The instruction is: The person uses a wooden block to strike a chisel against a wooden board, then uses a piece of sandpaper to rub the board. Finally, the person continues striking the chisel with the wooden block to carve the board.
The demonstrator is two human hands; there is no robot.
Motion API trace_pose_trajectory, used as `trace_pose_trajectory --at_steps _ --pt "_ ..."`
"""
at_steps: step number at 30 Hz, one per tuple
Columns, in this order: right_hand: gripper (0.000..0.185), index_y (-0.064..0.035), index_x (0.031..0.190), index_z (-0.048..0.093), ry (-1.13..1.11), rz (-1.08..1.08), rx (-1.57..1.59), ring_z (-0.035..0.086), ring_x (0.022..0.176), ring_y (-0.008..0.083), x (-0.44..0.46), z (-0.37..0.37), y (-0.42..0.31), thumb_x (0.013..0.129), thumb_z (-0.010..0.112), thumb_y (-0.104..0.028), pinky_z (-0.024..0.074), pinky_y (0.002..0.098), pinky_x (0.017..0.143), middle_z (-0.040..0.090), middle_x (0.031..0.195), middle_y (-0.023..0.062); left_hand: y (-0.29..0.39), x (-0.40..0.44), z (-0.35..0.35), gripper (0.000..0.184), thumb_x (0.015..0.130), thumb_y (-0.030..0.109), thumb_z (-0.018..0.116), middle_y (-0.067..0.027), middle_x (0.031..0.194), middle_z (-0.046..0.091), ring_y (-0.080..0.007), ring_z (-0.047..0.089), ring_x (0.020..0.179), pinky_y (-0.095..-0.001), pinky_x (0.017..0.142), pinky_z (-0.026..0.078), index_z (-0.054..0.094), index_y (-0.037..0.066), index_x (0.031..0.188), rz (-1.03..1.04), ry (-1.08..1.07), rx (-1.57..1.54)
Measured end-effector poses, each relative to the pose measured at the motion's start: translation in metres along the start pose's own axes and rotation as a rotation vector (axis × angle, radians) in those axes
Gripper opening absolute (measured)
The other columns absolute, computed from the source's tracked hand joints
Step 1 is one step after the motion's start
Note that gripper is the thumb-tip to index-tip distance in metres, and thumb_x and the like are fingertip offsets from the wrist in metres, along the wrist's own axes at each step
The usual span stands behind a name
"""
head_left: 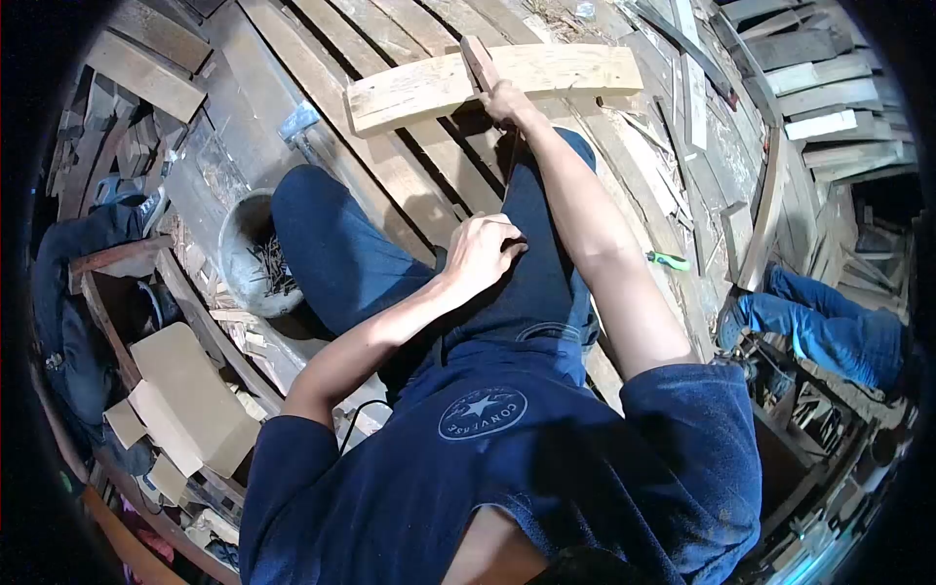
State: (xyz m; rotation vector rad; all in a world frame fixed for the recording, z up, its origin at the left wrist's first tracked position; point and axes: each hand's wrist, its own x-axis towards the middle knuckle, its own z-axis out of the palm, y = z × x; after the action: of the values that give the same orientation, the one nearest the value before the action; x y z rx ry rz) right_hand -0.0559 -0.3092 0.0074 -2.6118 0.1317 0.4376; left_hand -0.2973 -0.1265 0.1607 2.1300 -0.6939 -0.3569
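Note:
My right hand (pixel 502 102) is closed around the near end of a short narrow wooden piece (pixel 478 63), which lies across a long pale board (pixel 409 93). The board rests crosswise on the wooden slats (pixel 390 34) beyond my knees. Over my thigh, my left hand (pixel 478 253) has its fingers curled together. Something small and dark shows at its fingertips, too unclear to name. Left of my knee stands a bucket (pixel 234 258) with many nails in it. A hammer (pixel 298 121) with a bluish head lies between the bucket and the board.
A green-handled tool (pixel 668 260) lies right of my right forearm. An open cardboard box (pixel 180 390) is at the lower left. A person's blue-trousered legs (pixel 838 336) show at right, another person's dark clothing (pixel 83 283) at left. Stacked planks (pixel 829 97) fill the upper right.

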Motion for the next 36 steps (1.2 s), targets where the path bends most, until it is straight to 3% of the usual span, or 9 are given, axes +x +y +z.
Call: trace_pose_trajectory --at_steps 13,18,21,24,31,32,36 --pt "0.067 0.0165 0.122 0.049 0.007 0.075 0.073 0.062 0.115 0.044 -0.011 -0.007 -0.01 0.094 0.057 -0.043 0.0497 0.0456 0.098 0.062 0.116 0.0378 -0.007 0.007 0.012 0.014 0.079 0.01 0.073 -0.0152 0.083 0.06 -0.0357 0.062 0.083 -0.0447 0.075 0.053 0.066 -0.001 0.085 0.144 0.032 0.125" --pt "0.063 0.0152 0.117 0.05 0.026 0.066 0.079 0.064 0.11 0.0449 -0.005 -0.001 -0.003 0.093 0.058 -0.043 0.0516 0.046 0.095 0.065 0.11 0.0352 -0.024 0.018 -0.004 0.008 0.084 0.006 0.067 -0.0133 0.085 0.066 -0.0248 0.064 0.063 -0.0359 0.06 0.052 0.066 -0.001 0.085 0.003 -0.003 -0.083" --pt "0.064 0.0152 0.119 0.051 0.024 0.067 0.08 0.064 0.11 0.0448 -0.011 -0.003 -0.005 0.093 0.059 -0.043 0.0515 0.0458 0.095 0.065 0.11 0.0349 -0.025 0.025 -0.015 0.009 0.085 0.008 0.068 -0.0125 0.082 0.065 -0.0233 0.066 0.068 -0.0346 0.062 0.052 0.067 0.0 0.086 -0.045 -0.007 -0.138" --pt "0.065 0.0146 0.121 0.051 0.016 0.066 0.067 0.064 0.111 0.0444 -0.005 -0.001 -0.003 0.093 0.06 -0.043 0.0514 0.0454 0.095 0.065 0.112 0.0349 -0.025 0.023 -0.016 0.01 0.086 0.01 0.069 -0.0126 0.082 0.066 -0.0237 0.067 0.069 -0.035 0.063 0.053 0.068 0.0 0.088 0.034 -0.027 -0.163" --pt "0.066 0.0147 0.122 0.051 0.001 0.052 0.018 0.064 0.11 0.0442 -0.003 -0.002 -0.003 0.092 0.061 -0.043 0.0518 0.0451 0.095 0.065 0.111 0.036 -0.013 0.016 -0.018 0.016 0.082 0.012 0.074 -0.0137 0.086 0.066 -0.0276 0.068 0.082 -0.0385 0.071 0.055 0.071 0.001 0.093 0.082 -0.161 -0.031" --pt "0.066 0.0149 0.122 0.051 -0.022 0.026 0.002 0.065 0.109 0.0444 -0.001 -0.002 -0.002 0.092 0.061 -0.043 0.0518 0.0454 0.095 0.065 0.111 0.0362 -0.028 0.017 -0.006 0.017 0.08 0.011 0.076 -0.0138 0.087 0.066 -0.0295 0.066 0.087 -0.04 0.075 0.054 0.071 0.001 0.093 0.208 -0.108 0.004" --pt "0.067 0.0161 0.121 0.051 0.032 0.072 0.046 0.065 0.109 0.0444 -0.008 -0.002 -0.007 0.093 0.059 -0.044 0.0517 0.0455 0.095 0.064 0.111 0.0367 -0.025 0.016 -0.006 0.018 0.077 0.007 0.076 -0.012 0.088 0.067 -0.0301 0.064 0.086 -0.0404 0.076 0.054 0.071 0.0 0.092 0.27 -0.086 0.008"
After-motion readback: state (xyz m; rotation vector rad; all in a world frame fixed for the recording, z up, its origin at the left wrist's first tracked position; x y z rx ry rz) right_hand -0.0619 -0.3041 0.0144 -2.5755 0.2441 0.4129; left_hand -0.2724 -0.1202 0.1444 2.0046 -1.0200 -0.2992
